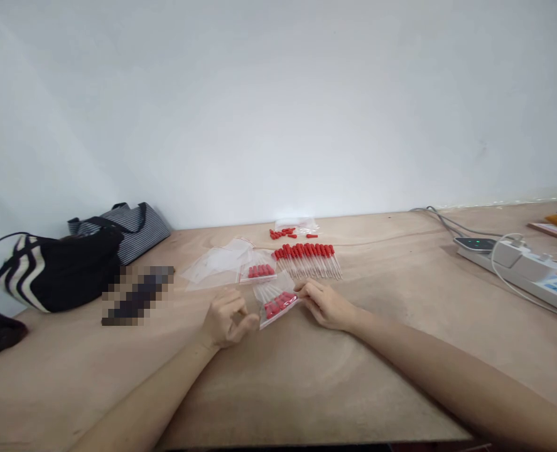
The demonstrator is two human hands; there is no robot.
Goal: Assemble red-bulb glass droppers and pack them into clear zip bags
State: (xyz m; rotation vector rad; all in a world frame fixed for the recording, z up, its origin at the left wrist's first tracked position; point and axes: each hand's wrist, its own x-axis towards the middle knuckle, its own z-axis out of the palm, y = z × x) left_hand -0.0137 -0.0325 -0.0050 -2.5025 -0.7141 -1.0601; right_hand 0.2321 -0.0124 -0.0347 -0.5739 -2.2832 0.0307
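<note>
A clear zip-lock bag [278, 302] with several red-bulbed glass droppers inside lies tilted on the table between my hands. My right hand [323, 304] pinches its upper right corner between thumb and fingers. My left hand [228, 317] is beside the lower left corner, fingers loosely curled and thumb apart from them, with nothing visible in its grasp. Just behind is another filled bag [260, 270], lying flat. A row of loose droppers [306, 258] with red rubber bulbs lies behind my right hand.
Flat clear bags [219, 260] overlap at the left. Loose red bulbs [282, 233] lie near the wall by a clear bag [301, 224]. A black bag [75, 273] and a striped bag [144, 235] stand left. A power strip [532, 273] with cables lies right.
</note>
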